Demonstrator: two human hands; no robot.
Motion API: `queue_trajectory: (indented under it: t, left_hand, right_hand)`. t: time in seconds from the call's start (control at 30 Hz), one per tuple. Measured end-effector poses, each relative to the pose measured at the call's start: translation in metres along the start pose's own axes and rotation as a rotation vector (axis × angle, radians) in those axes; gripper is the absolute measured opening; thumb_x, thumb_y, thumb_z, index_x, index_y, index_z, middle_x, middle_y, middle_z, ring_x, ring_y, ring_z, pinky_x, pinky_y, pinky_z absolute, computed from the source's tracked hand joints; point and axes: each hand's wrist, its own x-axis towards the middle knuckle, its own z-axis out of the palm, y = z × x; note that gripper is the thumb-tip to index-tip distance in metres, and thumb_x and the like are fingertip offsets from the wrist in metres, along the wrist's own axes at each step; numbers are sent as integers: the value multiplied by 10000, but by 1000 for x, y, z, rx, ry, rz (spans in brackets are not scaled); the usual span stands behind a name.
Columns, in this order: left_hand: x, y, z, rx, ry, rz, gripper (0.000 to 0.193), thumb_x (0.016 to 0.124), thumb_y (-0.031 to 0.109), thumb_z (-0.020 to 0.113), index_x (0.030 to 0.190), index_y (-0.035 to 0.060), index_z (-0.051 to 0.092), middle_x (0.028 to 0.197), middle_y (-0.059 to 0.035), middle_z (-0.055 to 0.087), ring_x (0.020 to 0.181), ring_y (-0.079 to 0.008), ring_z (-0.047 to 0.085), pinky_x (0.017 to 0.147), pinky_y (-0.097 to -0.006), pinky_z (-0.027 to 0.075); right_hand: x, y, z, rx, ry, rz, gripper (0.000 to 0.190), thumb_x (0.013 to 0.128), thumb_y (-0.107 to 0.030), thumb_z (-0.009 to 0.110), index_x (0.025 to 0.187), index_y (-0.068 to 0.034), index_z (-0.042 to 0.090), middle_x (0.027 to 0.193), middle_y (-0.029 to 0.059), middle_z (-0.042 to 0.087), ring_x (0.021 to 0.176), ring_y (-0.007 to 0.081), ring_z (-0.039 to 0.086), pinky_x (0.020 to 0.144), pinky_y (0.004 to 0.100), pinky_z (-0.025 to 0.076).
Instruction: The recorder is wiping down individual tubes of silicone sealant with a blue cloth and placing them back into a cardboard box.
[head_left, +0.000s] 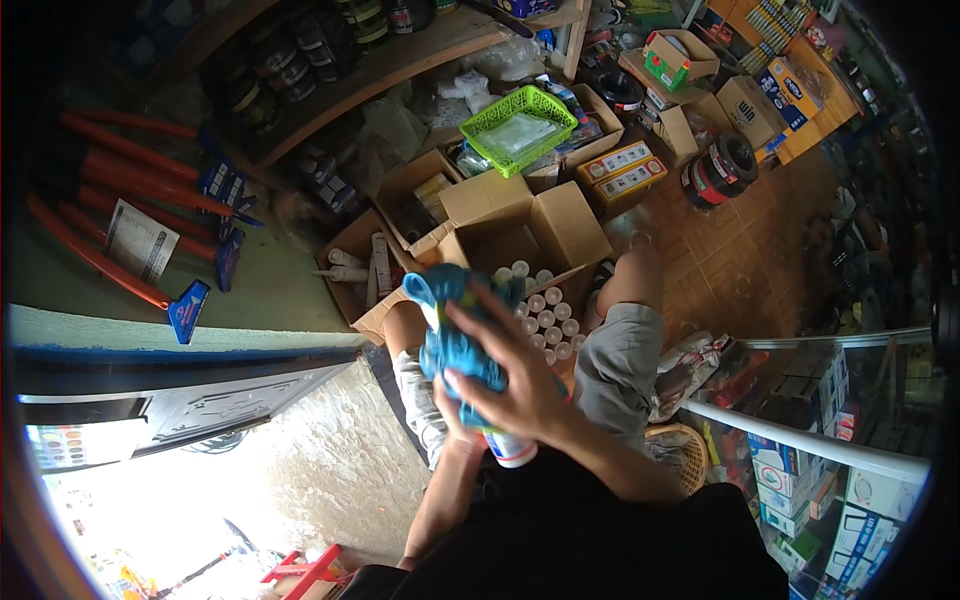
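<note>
A teal cloth (450, 345) is wrapped around a white-and-blue cylindrical container (511, 450), of which mainly the near end shows below my hands. My right hand (517, 382) lies over the cloth with its fingers spread along it, gripping it against the container. Beneath, my left hand (456, 427) closes around the container near its lower end; most of its fingers are hidden. Between my knees several cylindrical containers with pale round ends (551, 319) stand close together. Just beyond them an open cardboard box (502, 232) has its flaps folded out.
Caulking tubes (380, 262) lie in a carton at the left. A green plastic basket (517, 127) sits behind the boxes. Orange-handled tools (124, 266) rest on a ledge. A glass showcase with a pale rail (810, 431) and a wicker basket (686, 457) stand at my right.
</note>
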Motion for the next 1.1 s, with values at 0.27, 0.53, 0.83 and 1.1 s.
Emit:
queue_trajectory:
  t: [0.27,0.53,0.83,1.1]
  left_hand:
    - [22,40,40,-170,-109,-97,645,1107,548,366,1609,143,360,1543,-144,508,1317,-273,583,1104,-421,505]
    - [25,29,36,-68,-41,-183,642,1103,545,374,1538,78,447,1418,-145,613,1229,-264,642,1077,-436,530]
    - [-14,26,71,271,24,-336,673,1124,553,272,1610,92,340,1557,-137,490,1398,-271,520,1168,-428,438]
    - [39,36,73,424,189,73,639,1077,590,398,1300,25,598,1118,-127,708,997,-247,691,917,-371,575]
  right_hand:
    - [-37,0,8,-131,-119,-124,583,829,-182,786,1402,-202,679,1642,200,340,1473,379,447,1188,515,435]
    - [-18,-10,0,-61,129,95,668,937,-237,757,1517,-28,499,1565,304,423,1451,440,461,1176,493,406]
    - [7,-22,-39,-86,225,-23,625,912,-200,768,1480,-50,552,1536,268,470,1379,433,536,1127,460,453]
    - [-51,-12,-22,110,-4,105,723,889,-251,792,1521,-49,505,1595,275,411,1447,409,482,1160,452,424]
